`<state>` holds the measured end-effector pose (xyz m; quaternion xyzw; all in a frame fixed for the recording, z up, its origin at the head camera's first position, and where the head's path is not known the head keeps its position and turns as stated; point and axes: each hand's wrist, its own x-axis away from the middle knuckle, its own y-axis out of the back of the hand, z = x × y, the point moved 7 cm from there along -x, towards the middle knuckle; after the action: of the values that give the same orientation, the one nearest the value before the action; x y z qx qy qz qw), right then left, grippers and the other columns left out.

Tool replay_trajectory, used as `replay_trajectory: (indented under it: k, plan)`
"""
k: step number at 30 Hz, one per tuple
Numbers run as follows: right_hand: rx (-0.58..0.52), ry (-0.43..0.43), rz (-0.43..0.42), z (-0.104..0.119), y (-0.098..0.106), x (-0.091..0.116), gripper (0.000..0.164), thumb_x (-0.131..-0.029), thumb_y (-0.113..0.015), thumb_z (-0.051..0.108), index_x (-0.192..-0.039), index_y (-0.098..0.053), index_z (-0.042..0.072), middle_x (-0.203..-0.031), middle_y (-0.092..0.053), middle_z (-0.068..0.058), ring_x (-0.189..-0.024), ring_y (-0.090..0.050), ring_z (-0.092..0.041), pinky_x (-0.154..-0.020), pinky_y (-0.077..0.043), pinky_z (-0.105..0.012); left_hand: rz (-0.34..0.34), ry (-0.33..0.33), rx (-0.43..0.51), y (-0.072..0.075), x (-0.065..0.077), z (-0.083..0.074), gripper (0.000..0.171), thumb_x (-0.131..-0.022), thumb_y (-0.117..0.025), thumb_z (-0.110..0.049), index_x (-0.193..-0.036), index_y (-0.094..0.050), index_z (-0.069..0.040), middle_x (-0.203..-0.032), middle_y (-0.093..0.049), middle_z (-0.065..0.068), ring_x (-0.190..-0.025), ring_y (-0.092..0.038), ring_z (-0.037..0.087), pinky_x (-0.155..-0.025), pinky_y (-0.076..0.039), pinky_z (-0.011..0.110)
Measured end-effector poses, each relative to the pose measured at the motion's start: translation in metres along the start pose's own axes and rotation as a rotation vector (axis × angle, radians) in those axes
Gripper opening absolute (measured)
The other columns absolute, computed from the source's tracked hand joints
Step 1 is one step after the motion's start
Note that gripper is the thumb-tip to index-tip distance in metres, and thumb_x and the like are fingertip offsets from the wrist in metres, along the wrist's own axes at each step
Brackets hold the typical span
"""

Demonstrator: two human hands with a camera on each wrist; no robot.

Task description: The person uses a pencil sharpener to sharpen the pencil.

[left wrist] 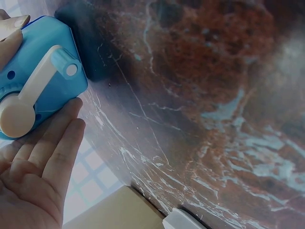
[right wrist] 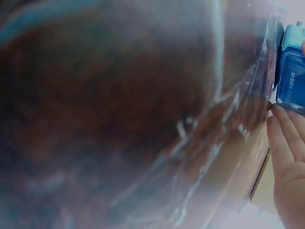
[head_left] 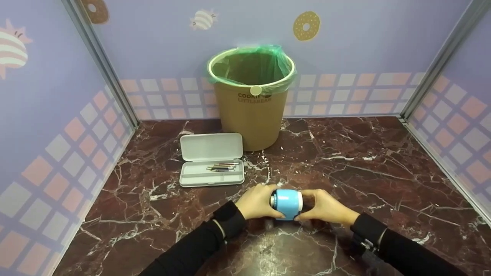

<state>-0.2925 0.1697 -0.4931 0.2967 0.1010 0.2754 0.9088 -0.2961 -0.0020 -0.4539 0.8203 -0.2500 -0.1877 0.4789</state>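
A light blue hand-crank pencil sharpener (head_left: 287, 204) stands low over the marbled table, between both hands. My left hand (head_left: 259, 202) grips its left side, thumb nearer me and fingers round the far side. On the right, my right hand (head_left: 327, 207) holds the other end between thumb and fingers. The left wrist view shows the white crank handle (left wrist: 39, 78) with its blue knob, facing the left palm. A clear dark-blue shavings drawer (right wrist: 291, 80) appears at the edge of the right wrist view, above the right hand's extended fingers (right wrist: 281, 136).
An open white pencil case (head_left: 211, 147) lies beyond the left hand, with several pencils (head_left: 223, 167) in one compartment. Behind it, a tan waste bin (head_left: 251, 119) with a green liner stands by the back wall. Small white bits lie near the bin. Patterned panels (head_left: 168, 42) enclose three sides.
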Motion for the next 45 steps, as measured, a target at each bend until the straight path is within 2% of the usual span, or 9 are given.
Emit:
replay_trajectory:
  k: [9, 17, 24, 33, 36, 41, 45]
  plan:
    - [-0.006, 0.011, -0.006, -0.002, -0.002, -0.004, 0.057, -0.076, -0.09, 0.029, -0.124, -0.068, 0.008, -0.117, -0.076, -0.008, -0.101, -0.07, -0.002, -0.09, -0.056, -0.02, -0.004, -0.006, 0.0, -0.001, -0.001, 0.0, 0.07, -0.068, -0.093, -0.042, -0.127, -0.068, -0.012, -0.104, -0.077, 0.004, -0.09, -0.071, 0.02, -0.078, -0.057, 0.029]
    - [0.038, 0.038, -0.017, 0.002, -0.003, -0.006, 0.063, -0.075, -0.091, 0.035, -0.127, -0.067, 0.01, -0.118, -0.076, -0.004, -0.103, -0.07, -0.006, -0.091, -0.057, -0.024, 0.004, 0.007, 0.008, 0.0, 0.0, 0.0, 0.065, -0.069, -0.093, -0.042, -0.121, -0.069, -0.011, -0.102, -0.077, 0.005, -0.087, -0.07, 0.019, -0.075, -0.056, 0.026]
    - [0.089, 0.065, -0.025, 0.004, -0.004, -0.008, 0.068, -0.074, -0.091, 0.037, -0.131, -0.065, 0.01, -0.12, -0.075, -0.003, -0.105, -0.07, -0.01, -0.092, -0.057, -0.026, -0.007, 0.0, 0.008, 0.001, 0.0, 0.0, 0.066, -0.068, -0.094, -0.041, -0.121, -0.069, -0.011, -0.102, -0.077, 0.006, -0.086, -0.071, 0.019, -0.074, -0.056, 0.026]
    - [0.059, 0.047, -0.019, 0.004, -0.004, -0.008, 0.07, -0.073, -0.092, 0.037, -0.132, -0.065, 0.012, -0.12, -0.074, -0.001, -0.103, -0.069, -0.008, -0.091, -0.056, -0.025, 0.012, -0.006, 0.025, 0.0, -0.001, -0.001, 0.071, -0.069, -0.093, -0.041, -0.127, -0.067, -0.01, -0.106, -0.077, 0.006, -0.09, -0.071, 0.019, -0.078, -0.057, 0.027]
    - [0.023, 0.029, -0.025, 0.002, -0.002, -0.006, 0.068, -0.074, -0.091, 0.035, -0.132, -0.065, 0.013, -0.121, -0.074, -0.001, -0.105, -0.069, -0.007, -0.094, -0.055, -0.025, 0.017, -0.002, 0.02, 0.0, -0.002, -0.001, 0.073, -0.071, -0.092, -0.042, -0.131, -0.065, -0.01, -0.109, -0.077, 0.007, -0.092, -0.072, 0.021, -0.08, -0.058, 0.029]
    - [-0.011, -0.019, -0.098, -0.004, 0.01, -0.004, 0.063, -0.074, -0.092, 0.028, -0.128, -0.067, 0.008, -0.117, -0.076, -0.007, -0.1, -0.071, -0.009, -0.093, -0.056, -0.024, 0.017, 0.031, 0.018, 0.005, -0.005, 0.004, 0.078, -0.074, -0.089, -0.046, -0.137, -0.06, -0.011, -0.117, -0.076, 0.009, -0.101, -0.074, 0.023, -0.088, -0.059, 0.035]
    - [-0.014, -0.103, -0.238, -0.018, 0.036, -0.001, 0.061, -0.072, -0.092, 0.024, -0.123, -0.068, 0.001, -0.113, -0.077, -0.016, -0.097, -0.073, -0.019, -0.09, -0.06, -0.033, 0.004, 0.057, 0.021, 0.019, -0.009, 0.016, 0.079, -0.08, -0.085, -0.044, -0.143, -0.056, -0.006, -0.13, -0.071, 0.015, -0.115, -0.071, 0.028, -0.101, -0.057, 0.042]
